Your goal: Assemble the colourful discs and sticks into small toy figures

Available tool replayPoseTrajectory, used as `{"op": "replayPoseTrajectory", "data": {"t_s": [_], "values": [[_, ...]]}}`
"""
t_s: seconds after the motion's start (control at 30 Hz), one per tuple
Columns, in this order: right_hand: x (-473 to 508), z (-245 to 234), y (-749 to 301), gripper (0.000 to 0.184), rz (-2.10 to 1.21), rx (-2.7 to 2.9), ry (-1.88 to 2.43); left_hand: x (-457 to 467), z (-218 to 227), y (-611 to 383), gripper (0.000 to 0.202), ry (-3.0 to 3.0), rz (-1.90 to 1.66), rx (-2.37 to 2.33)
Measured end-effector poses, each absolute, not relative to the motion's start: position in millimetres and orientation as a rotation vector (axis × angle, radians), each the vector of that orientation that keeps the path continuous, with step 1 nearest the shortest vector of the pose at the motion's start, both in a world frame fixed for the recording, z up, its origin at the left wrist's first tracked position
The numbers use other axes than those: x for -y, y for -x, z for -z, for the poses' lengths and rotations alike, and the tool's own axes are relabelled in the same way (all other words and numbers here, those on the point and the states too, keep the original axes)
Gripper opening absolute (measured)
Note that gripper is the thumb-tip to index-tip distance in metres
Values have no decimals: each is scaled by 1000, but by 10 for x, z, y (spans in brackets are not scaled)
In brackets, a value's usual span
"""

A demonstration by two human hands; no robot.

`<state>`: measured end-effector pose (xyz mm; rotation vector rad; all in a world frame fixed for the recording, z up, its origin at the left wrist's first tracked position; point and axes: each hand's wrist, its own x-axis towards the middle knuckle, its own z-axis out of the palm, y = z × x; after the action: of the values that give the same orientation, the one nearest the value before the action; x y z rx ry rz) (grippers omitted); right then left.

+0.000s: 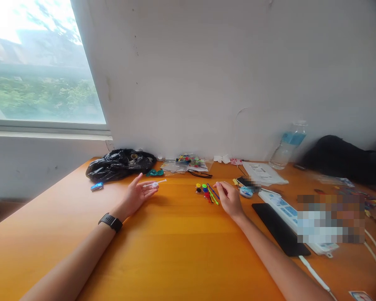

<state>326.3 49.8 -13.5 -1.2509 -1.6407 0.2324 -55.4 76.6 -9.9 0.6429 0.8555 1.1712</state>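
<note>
Just one white stick across the left hand

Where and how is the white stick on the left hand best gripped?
Probably with a fingertip pinch at its right end, coming from the right: the white stick lies across the open left hand, and that thin end juts out beyond it.

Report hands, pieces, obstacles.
Left hand open, palm up, white pieces on it. Right hand curled beside coloured pieces; grip unclear. Black slab off right, not blocking pieces.
</note>
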Motion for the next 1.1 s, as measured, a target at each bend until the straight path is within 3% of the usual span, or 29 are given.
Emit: {"op": "replayPoseTrajectory", "data": {"t_s": [0.23,0.47,0.63,0.83,1.1], "values": [[-525,178,-3267,47,-264,1683,1228,-716,36,531,56,-794,-1190,-893],[-532,195,-3279,47,-276,1708,1236,-713,39,591,34,-912,-1248,-1054],[-548,204,-3284,48,-247,1739,1239,-667,9,651,42,-1182,-1123,-1299],[-568,229,-3293,50,-228,1765,1262,-598,-17,598,31,-1678,-812,-1309],[-611,309,-3323,28,-238,1795,1303,-685,168,596,29,-2017,-1020,-1349]]}}
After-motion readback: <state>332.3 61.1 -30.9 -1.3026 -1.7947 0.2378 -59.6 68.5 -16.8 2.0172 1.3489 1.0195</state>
